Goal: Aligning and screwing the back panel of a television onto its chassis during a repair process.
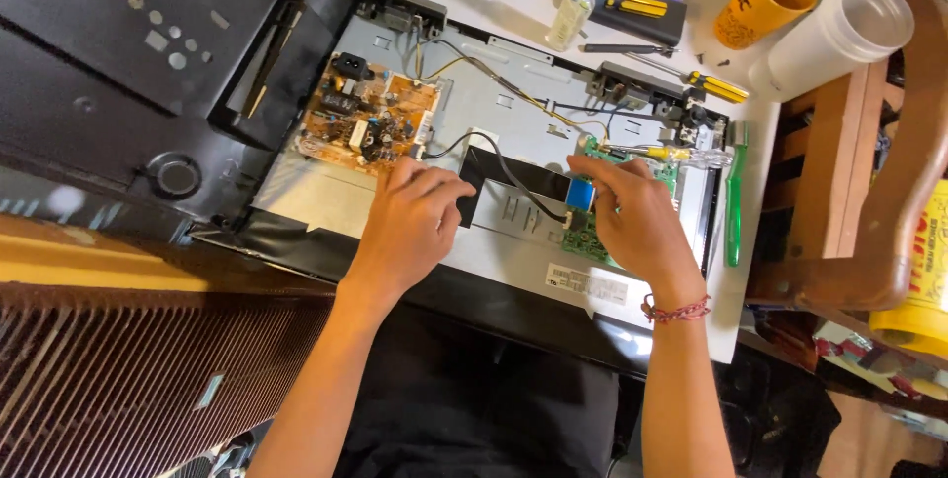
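Note:
An opened flat monitor lies face down, its grey metal back panel exposed. My left hand rests palm down on the panel with nothing in it. Its bent fingers touch the edge of a black patch, beside a black cable that runs from a brown power board. My right hand sits on a green circuit board, thumb and fingers pinched on a small blue connector tab. A clear-handled screwdriver lies just beyond its fingertips.
The monitor's black back cover lies at the left. A green toothbrush, yellow-handled screwdrivers, a small bottle, an orange cup and a white plastic tub stand around the white table's far right. A wooden chair is at the right.

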